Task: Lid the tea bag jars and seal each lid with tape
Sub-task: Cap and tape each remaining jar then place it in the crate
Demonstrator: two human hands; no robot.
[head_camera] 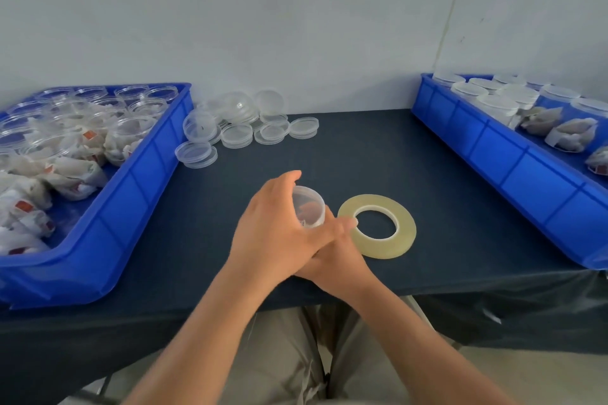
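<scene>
One jar [311, 207], one tape roll [378, 231], two blue trays [138, 194] [493, 154]. My left hand [273, 227] grips the jar; my right hand [335, 251] lies beneath, at the tape roll, grip unclear.

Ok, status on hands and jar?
Left hand grips jar, mid-table. Right hand at tape roll near edge, grip unclear. Nothing in the way.
</scene>
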